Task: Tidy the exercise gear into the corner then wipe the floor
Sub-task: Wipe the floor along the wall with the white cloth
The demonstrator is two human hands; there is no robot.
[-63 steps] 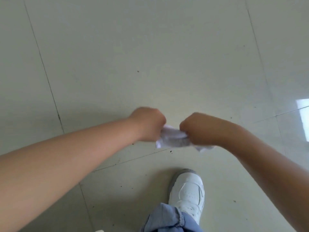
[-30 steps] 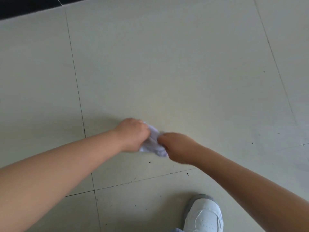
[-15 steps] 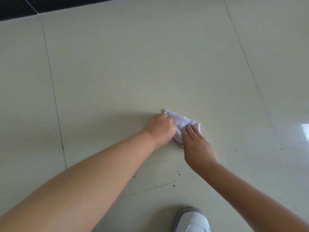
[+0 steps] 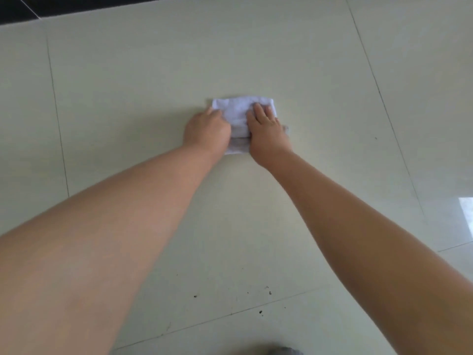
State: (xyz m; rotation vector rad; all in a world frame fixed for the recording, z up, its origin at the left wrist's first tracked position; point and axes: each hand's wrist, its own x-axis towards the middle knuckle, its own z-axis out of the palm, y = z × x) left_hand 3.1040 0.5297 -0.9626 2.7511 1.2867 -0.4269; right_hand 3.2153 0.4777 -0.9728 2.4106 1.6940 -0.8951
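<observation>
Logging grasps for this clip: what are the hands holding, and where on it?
The cloth, on the floor: left hand curls on its left edge; right hand lies flat on its right half, pressing.

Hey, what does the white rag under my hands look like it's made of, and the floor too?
White rag: seems soft woven cotton or terry, matte, going by its folds and fuzzy surface; fibre uncertain. Floor: looks like glazed ceramic tile, smooth and semi-glossy, given the thin grout lines and the bright reflection at right.
</observation>
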